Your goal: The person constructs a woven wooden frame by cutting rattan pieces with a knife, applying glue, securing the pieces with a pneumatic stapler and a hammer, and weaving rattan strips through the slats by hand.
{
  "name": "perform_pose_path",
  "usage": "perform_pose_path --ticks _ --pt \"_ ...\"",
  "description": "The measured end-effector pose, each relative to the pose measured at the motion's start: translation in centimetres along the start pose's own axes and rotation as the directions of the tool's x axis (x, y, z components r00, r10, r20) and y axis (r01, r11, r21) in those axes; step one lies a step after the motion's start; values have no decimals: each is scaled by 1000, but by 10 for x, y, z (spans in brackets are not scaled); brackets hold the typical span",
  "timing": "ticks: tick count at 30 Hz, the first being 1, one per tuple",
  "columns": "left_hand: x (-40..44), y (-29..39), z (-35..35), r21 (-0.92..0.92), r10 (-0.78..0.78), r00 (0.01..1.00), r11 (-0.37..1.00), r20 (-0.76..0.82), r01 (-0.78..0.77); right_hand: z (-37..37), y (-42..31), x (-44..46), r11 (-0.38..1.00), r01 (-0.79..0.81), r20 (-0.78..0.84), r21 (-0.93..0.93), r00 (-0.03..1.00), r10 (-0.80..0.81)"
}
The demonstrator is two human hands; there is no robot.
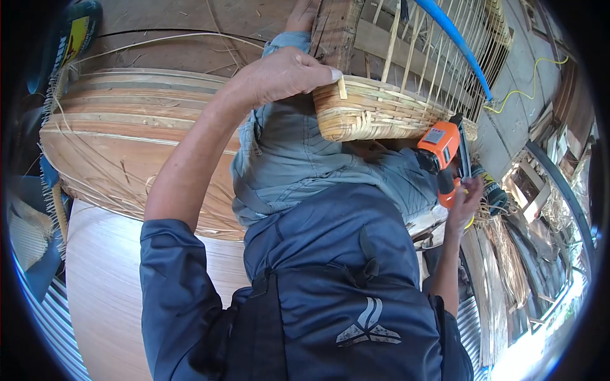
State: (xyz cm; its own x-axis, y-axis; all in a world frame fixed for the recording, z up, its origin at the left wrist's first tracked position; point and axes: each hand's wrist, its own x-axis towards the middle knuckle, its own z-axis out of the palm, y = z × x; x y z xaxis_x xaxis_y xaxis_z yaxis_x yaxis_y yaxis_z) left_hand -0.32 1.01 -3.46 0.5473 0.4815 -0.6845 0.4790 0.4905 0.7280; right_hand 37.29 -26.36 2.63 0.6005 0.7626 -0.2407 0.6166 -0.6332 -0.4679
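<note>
My left hand [289, 76] is closed, its thumb tip against a short pale strip [343, 88] at the near left corner of a woven basket frame [375, 114]. The basket's side is tightly woven, and thin upright rods rise from it. On the right, my right hand [468, 200] holds an orange and black power tool [440, 145] near its orange lower end. The tool's black nose points up beside the basket's right end. Part of my right hand's grip is hidden behind the tool.
A rough wooden board [333, 38] stands behind the basket's left corner. A blue hose [454, 32] arcs over the rods, and a yellow cord [524, 94] lies beyond. Layered wooden slats [133, 127] are on the left; scrap wood [534, 190] is heaped at right.
</note>
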Motion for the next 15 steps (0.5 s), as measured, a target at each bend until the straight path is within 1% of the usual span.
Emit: perform_pose_path --ticks 1,2,4,5,7,8,10,11,13,14,15 --pt "1 0 0 15 10 1000 1000 -18 -10 -2 8 -3 981 151 141 -122 981 -133" --pt "1 -1 0 14 14 1000 1000 -23 -14 -2 3 -1 980 157 139 -121 980 -139" --pt "1 -3 -2 -2 18 1000 1000 -1 -18 4 -21 -2 889 210 227 -406 966 -125" --pt "-2 -1 -1 3 23 1000 1000 -2 -23 6 -28 -1 891 209 222 -404 967 -126" --pt "-4 5 -1 9 9 1000 1000 -16 -9 12 -38 6 771 304 301 -560 941 -152" --pt "-5 6 -1 10 14 1000 1000 -21 -14 14 -39 11 771 306 297 -559 942 -158" --pt "-5 5 0 3 14 1000 1000 -26 -14 19 -42 21 865 386 392 -319 885 -250" --pt "-6 6 -1 3 17 999 1000 -28 -17 18 -44 26 864 388 391 -320 885 -253" --pt "-7 9 -2 9 -6 1000 1000 -7 6 4 -55 39 847 305 481 -435 874 -68" --pt "-6 9 -3 6 1 1000 1000 -19 0 -7 -67 45 840 233 479 -490 877 37" --pt "-6 8 -2 45 20 999 999 -34 -19 -19 -71 48 837 240 481 -491 876 31"
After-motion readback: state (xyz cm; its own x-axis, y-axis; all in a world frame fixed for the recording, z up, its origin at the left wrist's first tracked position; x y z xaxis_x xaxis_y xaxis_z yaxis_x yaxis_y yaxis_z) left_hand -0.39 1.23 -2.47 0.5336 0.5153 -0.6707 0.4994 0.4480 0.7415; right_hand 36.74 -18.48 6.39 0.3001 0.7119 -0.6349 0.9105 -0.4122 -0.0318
